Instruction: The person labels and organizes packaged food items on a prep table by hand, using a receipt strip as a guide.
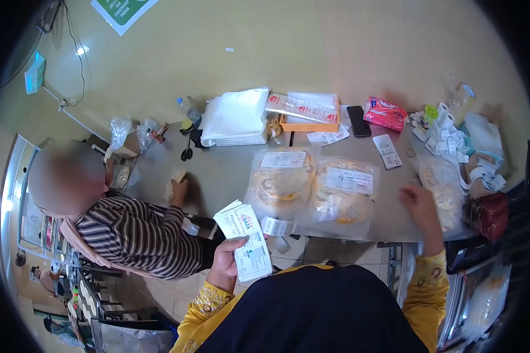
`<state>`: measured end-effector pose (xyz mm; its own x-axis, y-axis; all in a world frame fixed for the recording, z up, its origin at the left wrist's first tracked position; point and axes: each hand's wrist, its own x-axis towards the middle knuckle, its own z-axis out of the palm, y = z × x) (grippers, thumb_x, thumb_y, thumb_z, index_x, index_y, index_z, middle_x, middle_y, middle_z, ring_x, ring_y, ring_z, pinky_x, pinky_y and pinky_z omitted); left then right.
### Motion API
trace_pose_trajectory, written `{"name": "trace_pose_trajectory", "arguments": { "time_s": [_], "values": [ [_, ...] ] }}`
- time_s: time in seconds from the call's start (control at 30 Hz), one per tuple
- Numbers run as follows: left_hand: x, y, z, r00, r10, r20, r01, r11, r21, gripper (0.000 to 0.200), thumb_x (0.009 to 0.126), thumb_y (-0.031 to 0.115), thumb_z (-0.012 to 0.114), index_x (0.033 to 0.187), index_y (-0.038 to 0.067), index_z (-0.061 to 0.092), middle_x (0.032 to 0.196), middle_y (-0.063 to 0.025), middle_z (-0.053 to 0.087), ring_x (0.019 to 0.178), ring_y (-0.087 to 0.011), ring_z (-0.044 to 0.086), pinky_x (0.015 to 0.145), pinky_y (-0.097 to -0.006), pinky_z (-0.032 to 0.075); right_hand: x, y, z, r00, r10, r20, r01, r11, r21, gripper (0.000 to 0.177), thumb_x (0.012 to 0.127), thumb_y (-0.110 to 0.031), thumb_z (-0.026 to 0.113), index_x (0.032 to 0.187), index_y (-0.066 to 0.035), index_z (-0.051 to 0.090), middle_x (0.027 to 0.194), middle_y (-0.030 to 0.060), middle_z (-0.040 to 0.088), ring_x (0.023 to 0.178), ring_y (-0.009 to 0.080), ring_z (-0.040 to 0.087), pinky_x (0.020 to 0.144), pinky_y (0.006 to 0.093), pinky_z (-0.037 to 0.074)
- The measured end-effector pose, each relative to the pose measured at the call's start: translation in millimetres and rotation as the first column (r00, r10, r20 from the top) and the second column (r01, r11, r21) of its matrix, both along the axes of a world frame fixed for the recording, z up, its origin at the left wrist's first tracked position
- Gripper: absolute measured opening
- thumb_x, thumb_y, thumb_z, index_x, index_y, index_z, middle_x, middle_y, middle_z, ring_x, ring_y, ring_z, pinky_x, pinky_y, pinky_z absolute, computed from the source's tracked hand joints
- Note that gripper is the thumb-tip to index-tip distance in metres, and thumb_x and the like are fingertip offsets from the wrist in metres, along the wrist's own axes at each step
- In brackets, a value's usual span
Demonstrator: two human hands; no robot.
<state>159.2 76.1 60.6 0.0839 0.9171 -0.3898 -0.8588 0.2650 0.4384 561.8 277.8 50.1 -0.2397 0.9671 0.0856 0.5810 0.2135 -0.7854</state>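
Observation:
My left hand (225,259) grips a fanned stack of printed labels (245,241), thumb on top, in front of the table edge. My right hand (421,209) hovers above the right part of the table, fingers loosely bent and nothing visible in them. Between the hands lie two clear bags of flat, round food resembling pizza: the left bag (281,182) and the right bag (346,191), each with a white label on top. Another filled bag (440,194) lies just right of my right hand. Two joined labels (387,151) rest beyond that hand.
A co-worker in a striped top (141,235) stands at left, one hand on the table. Along the back are a white tray (235,117), an orange tray (310,126), a phone (358,121) and a pink packet (385,113). Crumpled label strips (447,141) pile up at right.

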Motion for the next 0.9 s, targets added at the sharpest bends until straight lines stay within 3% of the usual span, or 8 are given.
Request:
{"name": "trace_pose_trajectory", "arguments": {
  "time_s": [0.1,0.23,0.43,0.53,0.7,0.73,0.83,0.9],
  "values": [
    [15.4,20.5,16.2,0.994,-0.108,-0.026,0.109,0.992,0.063,0.052,0.075,0.004,0.056,0.124,-0.006,0.040,0.110,-0.0250,0.054,0.101,-0.0355,0.057,0.085,-0.0500,0.047,-69.5,-34.3,28.5,0.869,0.400,-0.291,-0.425,0.905,-0.026,0.017,0.080,-0.014,0.061,0.090,-0.001,0.061,0.085,0.0120,0.063,0.072,0.0214,0.062,0.068,0.0302,0.048],
    [23.9,30.4,23.1,0.976,-0.187,-0.114,0.193,0.980,0.043,0.053,0.073,0.002,0.057,0.124,-0.005,0.040,0.109,-0.0245,0.055,0.100,-0.0351,0.057,0.086,-0.0458,0.048,-145.0,-62.1,31.6,0.660,0.633,-0.405,-0.595,0.769,0.232,0.018,0.079,-0.007,0.063,0.096,-0.002,0.061,0.088,0.0085,0.064,0.081,0.0141,0.060,0.071,0.0271,0.047],
    [4.9,27.6,20.5,0.970,-0.234,-0.059,0.233,0.972,-0.024,0.052,0.075,0.006,0.059,0.124,-0.002,0.042,0.114,-0.0227,0.053,0.107,-0.0358,0.053,0.089,-0.0474,0.045,-186.1,-75.5,31.7,0.644,0.451,-0.617,-0.663,0.732,-0.157,0.014,0.081,-0.005,0.061,0.094,0.001,0.061,0.086,0.0065,0.064,0.077,0.0094,0.059,0.070,0.0246,0.047],
    [-4.0,19.5,24.9,0.973,-0.232,0.019,0.232,0.972,-0.020,0.051,0.078,0.010,0.059,0.125,0.000,0.042,0.117,-0.0213,0.052,0.110,-0.0353,0.051,0.090,-0.0485,0.043,-199.8,-87.1,30.6,0.660,0.367,-0.656,-0.605,0.777,-0.173,0.013,0.081,-0.004,0.062,0.094,0.001,0.062,0.085,0.0057,0.065,0.075,0.0077,0.059,0.068,0.0228,0.047],
    [-40.8,2.6,29.1,0.958,-0.278,0.074,0.279,0.960,0.000,0.049,0.083,0.013,0.057,0.126,0.000,0.039,0.118,-0.0216,0.051,0.108,-0.0348,0.052,0.092,-0.0481,0.041,-240.5,-112.5,31.2,0.777,0.301,-0.552,-0.488,0.843,-0.226,0.016,0.080,-0.011,0.064,0.091,0.001,0.064,0.084,0.0063,0.065,0.073,0.0073,0.059,0.066,0.0223,0.047],
    [-53.1,-0.7,22.3,0.939,-0.343,-0.022,0.343,0.939,-0.011,0.053,0.082,0.022,0.058,0.128,0.005,0.038,0.122,-0.0177,0.049,0.116,-0.0357,0.046,0.090,-0.0549,0.041,-248.8,-118.3,36.8,0.805,0.301,-0.511,-0.467,0.853,-0.234,0.017,0.080,-0.012,0.065,0.091,0.001,0.064,0.083,0.0064,0.066,0.073,0.0072,0.059,0.066,0.0224,0.047],
    [-81.2,-15.8,17.7,0.929,-0.371,0.000,0.371,0.929,0.007,0.052,0.083,0.021,0.057,0.128,0.003,0.038,0.123,-0.0179,0.049,0.114,-0.0349,0.047,0.091,-0.0540,0.041,-276.0,-136.6,47.1,0.831,0.303,-0.467,-0.438,0.873,-0.215,0.016,0.078,-0.013,0.065,0.090,-0.003,0.066,0.079,0.0066,0.063,0.071,0.0101,0.060,0.066,0.0250,0.047],
    [-95.7,-25.3,14.7,0.936,-0.347,0.064,0.348,0.937,-0.008,0.047,0.085,0.018,0.055,0.127,0.002,0.039,0.118,-0.0158,0.052,0.108,-0.0300,0.052,0.091,-0.0458,0.042,-288.7,-143.0,47.0,0.863,0.428,-0.268,-0.460,0.885,-0.066,0.015,0.078,-0.012,0.065,0.091,-0.007,0.066,0.081,0.0077,0.060,0.073,0.0153,0.059,0.066,0.0282,0.047]
  ]
}}
